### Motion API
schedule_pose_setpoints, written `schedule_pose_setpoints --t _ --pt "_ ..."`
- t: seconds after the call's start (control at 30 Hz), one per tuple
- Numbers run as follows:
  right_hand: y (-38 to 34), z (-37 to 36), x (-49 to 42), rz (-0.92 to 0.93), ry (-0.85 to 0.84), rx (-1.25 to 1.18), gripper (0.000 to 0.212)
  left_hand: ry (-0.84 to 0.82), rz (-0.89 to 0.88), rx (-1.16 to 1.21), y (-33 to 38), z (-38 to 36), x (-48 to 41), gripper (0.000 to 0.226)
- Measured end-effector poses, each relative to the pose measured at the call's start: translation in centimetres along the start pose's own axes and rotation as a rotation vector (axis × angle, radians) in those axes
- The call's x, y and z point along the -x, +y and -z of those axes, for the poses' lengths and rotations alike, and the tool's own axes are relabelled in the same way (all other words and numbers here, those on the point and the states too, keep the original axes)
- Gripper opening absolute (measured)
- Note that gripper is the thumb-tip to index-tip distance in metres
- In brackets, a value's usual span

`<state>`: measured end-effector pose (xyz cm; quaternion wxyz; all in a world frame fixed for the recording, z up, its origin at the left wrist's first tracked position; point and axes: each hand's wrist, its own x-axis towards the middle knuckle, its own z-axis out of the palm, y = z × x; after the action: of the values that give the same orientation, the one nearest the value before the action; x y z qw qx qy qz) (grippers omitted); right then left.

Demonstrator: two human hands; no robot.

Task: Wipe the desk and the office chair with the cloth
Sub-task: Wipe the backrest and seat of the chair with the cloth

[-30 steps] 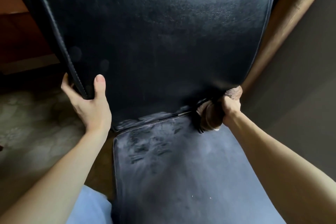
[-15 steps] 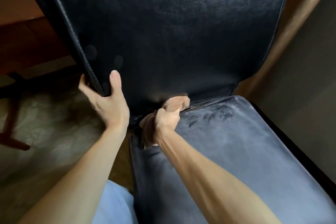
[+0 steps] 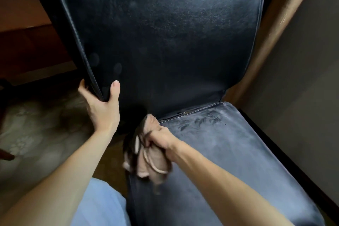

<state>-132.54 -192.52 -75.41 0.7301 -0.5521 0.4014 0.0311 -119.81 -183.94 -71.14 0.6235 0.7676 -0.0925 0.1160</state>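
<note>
A black leather office chair (image 3: 165,42) fills most of the view, seen from the front and above. The backrest (image 3: 174,14) stands up and tilts a bit to the left in frame, and the seat (image 3: 238,161) runs out toward the lower right. The seat has a greyish dusty film on it, with dark smeared streaks (image 3: 200,120) near its back edge, right under the backrest.

There are 2 hands in view. The left hand (image 3: 102,110) is grabbing the left edge of the backrest low down. Its thumb (image 3: 115,89) lies on the front face and the other fingers go round behind the stitched edge, so it's a proper clamp on the chair.

The right hand (image 3: 161,138) is clenched around the cloth (image 3: 150,159), a pinkish-brown rag all bunched up. The fist sits at the back left corner of the seat, close to the gap where the seat meets the backrest. 1 end of the cloth pokes out above the fist toward that gap. The bigger part spills out below and to the left of the fist, over the seat's left edge. That loose end is blurry, so I can't tell how much of it touches the leather.

Around it there's a patterned floor (image 3: 36,124) on the left and a wooden post (image 3: 275,33) just behind the chair's right side. A dark wall (image 3: 302,97) is beside that, and a light blue trouser leg (image 3: 99,205) shows at the bottom.
</note>
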Motion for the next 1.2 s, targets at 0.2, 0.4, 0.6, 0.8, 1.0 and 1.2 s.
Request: schedule_pose_setpoints --t 0.2,0.4,0.6,0.8,1.0,1.2 --pt "-1.2 11.8 2.3 0.267 0.382 0.183 0.026 0.001 0.028 -0.002 0.1 -0.1 0.6 0.099" --pt "-3.5 22.4 1.1 0.133 0.705 0.106 0.061 0.067 0.101 0.117 -0.3 -0.9 1.5 0.097" --pt "-5.1 25.8 -3.2 0.137 0.702 -0.042 0.039 0.129 0.08 0.138 -1.2 -1.7 1.5 0.097" --pt "-5.2 23.9 -8.8 0.069 0.662 -0.117 0.051 0.184 0.071 0.141 -2.1 -2.5 1.1 0.11" --pt "-5.0 23.1 -10.4 0.022 0.668 -0.14 0.054 0.257 0.072 0.216 -2.2 -3.0 0.8 0.124" --pt "-4.2 17.7 -10.1 0.061 0.593 -0.071 0.034 0.231 0.065 0.262 -1.8 -2.8 1.5 0.114"
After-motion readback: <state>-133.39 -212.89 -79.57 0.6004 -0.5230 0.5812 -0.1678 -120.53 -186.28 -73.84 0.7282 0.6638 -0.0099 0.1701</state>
